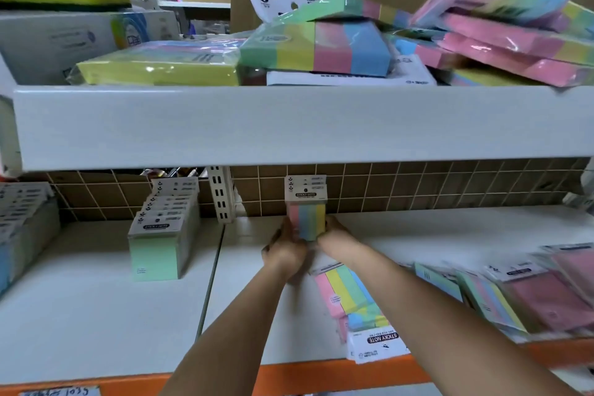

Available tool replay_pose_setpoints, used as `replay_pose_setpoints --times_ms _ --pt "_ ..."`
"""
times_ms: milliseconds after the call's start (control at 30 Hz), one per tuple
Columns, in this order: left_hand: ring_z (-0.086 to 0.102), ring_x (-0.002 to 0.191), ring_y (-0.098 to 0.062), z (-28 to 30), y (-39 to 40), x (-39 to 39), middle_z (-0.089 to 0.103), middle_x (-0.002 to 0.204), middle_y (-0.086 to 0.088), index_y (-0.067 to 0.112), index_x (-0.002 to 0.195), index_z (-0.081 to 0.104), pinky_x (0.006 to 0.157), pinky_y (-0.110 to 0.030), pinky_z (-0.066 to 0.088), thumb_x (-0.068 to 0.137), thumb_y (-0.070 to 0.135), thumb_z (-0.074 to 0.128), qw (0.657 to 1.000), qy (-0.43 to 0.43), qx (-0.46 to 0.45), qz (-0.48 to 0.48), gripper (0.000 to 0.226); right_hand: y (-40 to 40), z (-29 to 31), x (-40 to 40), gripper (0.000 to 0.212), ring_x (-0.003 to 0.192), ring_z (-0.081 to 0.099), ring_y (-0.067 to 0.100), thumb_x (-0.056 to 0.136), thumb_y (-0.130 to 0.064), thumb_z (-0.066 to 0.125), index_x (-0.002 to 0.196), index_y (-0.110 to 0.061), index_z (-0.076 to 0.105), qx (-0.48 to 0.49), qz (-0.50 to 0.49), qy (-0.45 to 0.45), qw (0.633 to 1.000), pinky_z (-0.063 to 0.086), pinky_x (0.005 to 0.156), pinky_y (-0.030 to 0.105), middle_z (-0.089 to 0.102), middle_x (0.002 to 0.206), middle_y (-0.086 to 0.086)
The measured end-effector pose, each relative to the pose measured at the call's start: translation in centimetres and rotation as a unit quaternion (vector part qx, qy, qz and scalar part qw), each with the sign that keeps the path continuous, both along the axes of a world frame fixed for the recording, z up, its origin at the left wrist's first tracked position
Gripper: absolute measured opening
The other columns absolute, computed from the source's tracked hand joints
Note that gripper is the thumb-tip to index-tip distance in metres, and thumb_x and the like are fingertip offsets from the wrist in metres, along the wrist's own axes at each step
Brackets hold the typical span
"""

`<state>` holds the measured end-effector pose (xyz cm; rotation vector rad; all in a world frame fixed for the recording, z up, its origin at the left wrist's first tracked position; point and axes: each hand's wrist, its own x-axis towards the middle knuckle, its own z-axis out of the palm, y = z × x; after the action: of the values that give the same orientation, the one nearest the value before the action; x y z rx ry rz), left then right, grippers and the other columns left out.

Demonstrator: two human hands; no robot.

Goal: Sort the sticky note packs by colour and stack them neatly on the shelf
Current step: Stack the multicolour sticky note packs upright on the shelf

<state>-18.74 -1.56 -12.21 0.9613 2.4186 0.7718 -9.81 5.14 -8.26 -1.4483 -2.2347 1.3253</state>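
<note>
A small upright stack of striped pink, blue, green and yellow sticky note packs (307, 212) stands at the back of the lower white shelf (106, 309), against the wire grid. My left hand (284, 247) grips its left side and my right hand (336, 235) grips its right side. A row of green packs (160, 235) stands upright to the left. Striped packs (350, 302) lie flat under my right forearm. More pink and striped packs (527, 296) lie loose at the right.
The upper shelf (289, 125) holds a messy pile of striped packs (321, 48) and pink ones (514, 38), plus a yellow pack (157, 69). Blue packs (19, 228) stand at the far left. A slotted bracket (221, 193) divides the lower shelf. The front edge is orange (289, 376).
</note>
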Motion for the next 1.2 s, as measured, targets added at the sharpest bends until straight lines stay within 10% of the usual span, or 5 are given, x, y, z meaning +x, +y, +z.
replay_pose_setpoints --times_ms 367,633,800,933,1200 --pt "0.027 0.140 -0.024 -0.2 0.1 -1.0 0.038 0.150 -0.002 0.035 0.153 -0.001 0.105 -0.033 0.025 0.097 0.031 0.036 0.999 0.014 -0.040 -0.013 0.068 1.4 -0.1 -0.3 0.038 0.101 0.058 0.024 0.090 -0.016 0.053 0.127 -0.018 0.055 -0.006 0.033 -0.047 0.998 0.045 0.076 0.025 0.061 0.124 0.010" --pt "0.052 0.122 -0.033 0.2 -0.6 -0.8 0.050 0.141 -0.009 0.020 0.153 -0.004 0.098 -0.037 0.044 0.095 0.035 0.045 0.997 -0.070 0.019 0.023 0.077 1.1 0.7 0.3 0.036 0.085 0.048 0.022 0.097 -0.008 0.041 0.131 0.001 0.050 0.022 0.035 -0.122 0.992 0.034 0.061 0.024 0.051 0.111 0.016" --pt "0.045 0.128 -0.034 2.3 -2.0 -0.2 0.037 0.147 -0.019 0.006 0.151 0.012 0.101 -0.036 0.042 0.094 0.023 0.054 0.993 -0.113 0.028 0.034 0.073 0.4 3.1 2.1 0.019 0.077 0.051 0.023 0.093 -0.007 0.043 0.103 -0.006 0.059 0.063 0.057 -0.127 0.988 0.032 0.053 0.023 0.055 0.091 0.011" --pt "0.056 0.107 -0.032 4.6 -4.1 2.2 0.056 0.124 -0.018 0.000 0.126 0.049 0.077 -0.030 0.044 0.092 0.022 0.054 0.994 -0.094 0.005 0.050 0.041 0.0 5.1 4.2 0.014 0.060 0.045 0.017 0.087 -0.012 0.052 0.095 -0.005 0.061 0.080 0.126 -0.169 0.974 0.030 0.047 0.023 0.054 0.077 0.007" --pt "0.056 0.073 -0.022 6.6 -7.1 8.2 0.056 0.086 -0.010 0.008 0.087 0.049 0.042 -0.021 0.040 0.088 0.027 0.060 0.970 -0.229 -0.066 0.041 0.022 -2.3 6.9 7.0 0.025 0.055 0.040 0.017 0.079 -0.018 0.067 0.062 -0.012 0.050 0.117 0.218 -0.283 0.927 0.027 0.050 0.023 0.045 0.062 0.003"
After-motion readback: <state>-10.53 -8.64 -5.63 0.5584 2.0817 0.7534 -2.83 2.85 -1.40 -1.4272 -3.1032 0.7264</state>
